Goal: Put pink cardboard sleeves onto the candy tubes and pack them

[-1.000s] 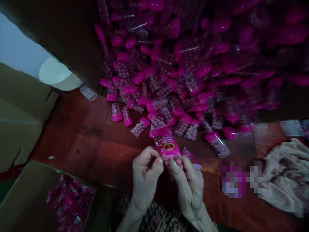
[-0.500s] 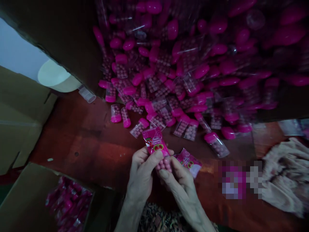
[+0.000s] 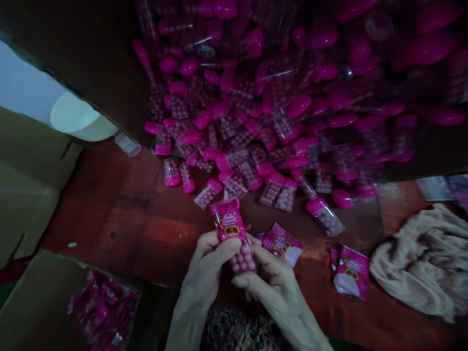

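Grip: both hands closed on a pink printed packet of round pink sweets, left hand thumb pressed across it, right hand steadying its lower end.

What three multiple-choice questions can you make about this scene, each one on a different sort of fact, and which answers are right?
1. How is the printed packet held?
A) lying on the table
B) between the left hand and right hand
C) inside the cardboard box

2. Where does the beige cloth lie?
A) right of the hands
B) inside the cardboard box
C) under the heap of tubes

3. What colour are the caps of the clear tubes?
A) green
B) magenta
C) white

Answers:
1 B, both hands close on it.
2 A, it shows at the view's right side.
3 B, the caps show magenta.
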{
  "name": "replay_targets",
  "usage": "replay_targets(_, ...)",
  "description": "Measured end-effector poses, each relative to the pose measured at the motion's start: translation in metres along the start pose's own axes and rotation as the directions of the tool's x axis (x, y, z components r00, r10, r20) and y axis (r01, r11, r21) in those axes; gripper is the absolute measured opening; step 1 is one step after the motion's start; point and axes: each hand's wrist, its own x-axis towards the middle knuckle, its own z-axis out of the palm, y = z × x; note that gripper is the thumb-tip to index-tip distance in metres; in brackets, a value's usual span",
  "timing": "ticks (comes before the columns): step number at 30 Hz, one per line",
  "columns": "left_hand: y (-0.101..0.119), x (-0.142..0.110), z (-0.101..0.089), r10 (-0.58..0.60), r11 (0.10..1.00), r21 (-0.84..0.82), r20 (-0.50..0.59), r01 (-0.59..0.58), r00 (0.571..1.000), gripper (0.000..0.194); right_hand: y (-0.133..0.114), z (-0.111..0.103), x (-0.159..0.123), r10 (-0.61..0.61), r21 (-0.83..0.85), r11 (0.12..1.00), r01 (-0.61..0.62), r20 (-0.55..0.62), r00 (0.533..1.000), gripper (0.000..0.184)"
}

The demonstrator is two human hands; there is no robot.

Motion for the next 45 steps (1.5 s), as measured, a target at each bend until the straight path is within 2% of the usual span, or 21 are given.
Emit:
replay_targets(2, 0.004, 0.001, 0.002, -0.027, 0.999, -0.022, 0.026, 0.028, 0.999, 0.02, 0.003, -0.003, 0.0, -0.016, -0.08, 0.997, 0.019, 0.033, 0.999, 0.015)
replay_targets(4, 0.006, 0.0, 0.005, -0.015, 0.999, -0.042, 0.017, 0.016, 1.0, 0.019, 0.006, -0.004, -0.001, -0.061, -0.19, 0.98, 0.058, -0.011, 0.998, 0.014)
replay_targets(7, 0.001, -0.004, 0.01, 0.012, 0.999, -0.053, -0.037, -0.014, 0.999, 0.018, 0.012, -0.002, -0.003, -0.179, -0.308, 0.939, 0.149, -0.069, 0.981, 0.028)
replay_targets(10, -0.004, -0.008, 0.013, 0.003, 0.997, -0.079, -0.01, -0.004, 1.0, 0.019, 0.017, 0.0, -0.008, -0.247, -0.335, 0.921, 0.2, -0.103, 0.964, 0.037)
replay_targets(12, -0.005, -0.008, 0.014, 0.044, 0.991, -0.125, 0.031, -0.04, 0.999, 0.018, 0.018, -0.001, -0.013, -0.178, -0.338, 0.934, 0.116, -0.159, 0.971, 0.038)
replay_targets(14, -0.003, -0.007, 0.015, 0.107, 0.982, -0.158, 0.037, -0.1, 0.994, 0.019, 0.017, -0.002, -0.019, -0.039, -0.327, 0.944, -0.046, -0.248, 0.968, 0.041)
replay_targets(16, -0.001, -0.006, 0.015, 0.147, 0.978, -0.155, 0.018, -0.143, 0.989, 0.018, 0.013, -0.002, -0.025, 0.076, -0.296, 0.938, -0.18, -0.331, 0.941, 0.046)
replay_targets(18, -0.002, -0.007, 0.017, 0.143, 0.98, -0.138, 0.0, -0.142, 0.99, 0.017, 0.009, 0.0, -0.027, 0.128, -0.265, 0.935, -0.236, -0.367, 0.922, 0.051)
replay_targets(22, -0.01, -0.009, 0.02, 0.088, 0.982, -0.16, -0.065, -0.097, 0.994, 0.019, 0.007, 0.009, -0.027, 0.165, -0.223, 0.94, -0.259, -0.367, 0.916, 0.053)
replay_targets(25, -0.011, -0.009, 0.017, 0.07, 0.977, -0.2, -0.044, -0.077, 0.997, 0.02, 0.013, 0.007, -0.025, 0.073, -0.245, 0.956, -0.161, -0.333, 0.94, 0.048)
replay_targets(28, -0.006, -0.008, 0.011, 0.122, 0.971, -0.204, -0.013, -0.122, 0.992, 0.02, 0.022, -0.003, -0.022, -0.041, -0.268, 0.963, -0.021, -0.226, 0.973, 0.039)
replay_targets(31, -0.002, -0.007, 0.008, 0.207, 0.964, -0.162, -0.029, -0.209, 0.978, 0.019, 0.029, -0.011, -0.018, -0.03, -0.235, 0.972, -0.012, -0.174, 0.984, 0.035)
replay_targets(33, -0.003, -0.008, 0.011, 0.202, 0.964, -0.158, -0.086, -0.213, 0.976, 0.018, 0.034, -0.009, -0.017, 0.008, -0.208, 0.977, -0.047, -0.182, 0.983, 0.038)
replay_targets(36, -0.011, -0.011, 0.02, 0.125, 0.967, -0.2, -0.161, -0.157, 0.979, 0.019, 0.039, 0.0, -0.019, 0.045, -0.19, 0.977, -0.094, -0.249, 0.967, 0.046)
replay_targets(39, -0.018, -0.015, 0.025, 0.075, 0.964, -0.238, -0.173, -0.116, 0.982, 0.021, 0.037, 0.009, -0.021, 0.073, -0.186, 0.973, -0.137, -0.316, 0.946, 0.049)
replay_targets(41, -0.019, -0.016, 0.024, 0.084, 0.955, -0.268, -0.168, -0.128, 0.982, 0.019, 0.029, 0.01, -0.019, 0.06, -0.199, 0.971, -0.134, -0.341, 0.938, 0.047)
replay_targets(43, -0.016, -0.015, 0.021, 0.105, 0.945, -0.295, -0.146, -0.145, 0.984, 0.016, 0.019, 0.008, -0.013, -0.005, -0.235, 0.97, -0.066, -0.291, 0.957, 0.044)
replay_targets(45, -0.012, -0.013, 0.018, 0.113, 0.944, -0.295, -0.126, -0.146, 0.986, 0.015, 0.009, 0.004, -0.006, -0.077, -0.269, 0.962, 0.039, -0.133, 0.988, 0.04)
